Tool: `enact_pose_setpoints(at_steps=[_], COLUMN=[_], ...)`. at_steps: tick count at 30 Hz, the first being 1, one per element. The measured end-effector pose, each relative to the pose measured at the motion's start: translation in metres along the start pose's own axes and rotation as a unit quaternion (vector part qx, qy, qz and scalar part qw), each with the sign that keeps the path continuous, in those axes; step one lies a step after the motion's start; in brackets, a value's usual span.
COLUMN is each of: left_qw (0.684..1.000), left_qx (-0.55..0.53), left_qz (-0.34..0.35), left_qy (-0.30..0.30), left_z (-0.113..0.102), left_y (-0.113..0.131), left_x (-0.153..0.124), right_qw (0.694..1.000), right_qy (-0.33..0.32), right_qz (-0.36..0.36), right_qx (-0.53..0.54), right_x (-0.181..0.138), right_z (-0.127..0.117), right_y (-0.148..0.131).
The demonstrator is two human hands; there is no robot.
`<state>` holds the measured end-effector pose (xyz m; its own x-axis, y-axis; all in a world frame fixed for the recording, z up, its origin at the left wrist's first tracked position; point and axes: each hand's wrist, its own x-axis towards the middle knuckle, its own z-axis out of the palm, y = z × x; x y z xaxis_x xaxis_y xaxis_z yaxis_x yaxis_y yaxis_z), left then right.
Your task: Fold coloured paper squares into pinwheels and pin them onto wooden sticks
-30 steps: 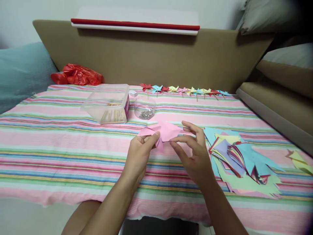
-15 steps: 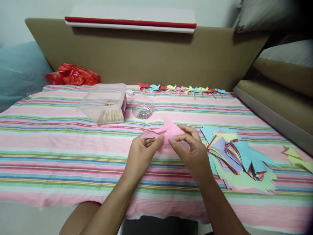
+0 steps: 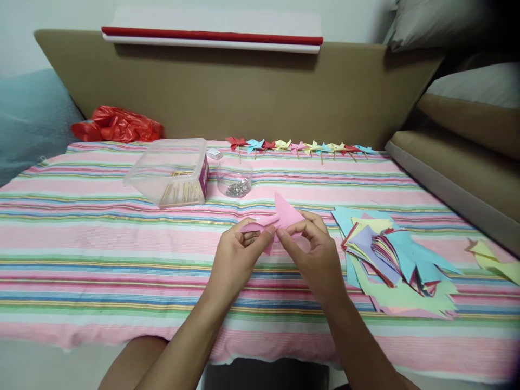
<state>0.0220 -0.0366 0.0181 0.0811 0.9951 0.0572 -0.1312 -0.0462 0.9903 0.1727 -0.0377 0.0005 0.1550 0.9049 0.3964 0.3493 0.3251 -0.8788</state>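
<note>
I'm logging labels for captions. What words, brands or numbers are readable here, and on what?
None readable.
Magenta label on the clear plastic box: too blurred.
Small white packet beside the jar: too small.
Pink paper in the left hand and right hand: blank.

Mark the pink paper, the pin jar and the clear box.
pink paper (image 3: 286, 213): head view, raised upper flap.
pin jar (image 3: 234, 171): head view, clear wall above the pins.
clear box (image 3: 164, 162): head view, clear wall.
</note>
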Motion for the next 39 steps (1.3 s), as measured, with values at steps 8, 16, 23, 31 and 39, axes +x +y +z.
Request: enact_pose_setpoints(at_steps=[8,16,23,31,39], left_qw=[0.999,0.998,0.997,0.997,0.997], left_qx=[-0.019,-0.038,-0.044,-0.055,-0.059], left_qz=[-0.030,-0.047,-0.048,-0.049,-0.046], left_qy=[0.018,0.035,0.038,0.032,0.025], left_z=[0.0021,0.0047,0.0058,0.0045,0.0055], left_y=[0.0005,0.0031,0.0038,-0.0009,-0.0001], left_x=[-0.0019,-0.0018,-0.0021,-0.0005,0.0001], right_qw=[1.000,0.999,0.999,0.999,0.998], right_qy=[0.023,0.039,0.044,0.051,0.060], right_qz=[-0.003,-0.010,-0.015,-0.013,-0.030], right_qx=[0.019,0.016,0.009,-0.004,-0.006], right_x=[-0.0016,-0.0030,-0.0024,-0.0033,-0.0038], right_z=[0.0056,0.0082,0.0087,0.0095,0.0100], right_y=[-0.0078,-0.0059,-0.0054,-0.0043,-0.0027])
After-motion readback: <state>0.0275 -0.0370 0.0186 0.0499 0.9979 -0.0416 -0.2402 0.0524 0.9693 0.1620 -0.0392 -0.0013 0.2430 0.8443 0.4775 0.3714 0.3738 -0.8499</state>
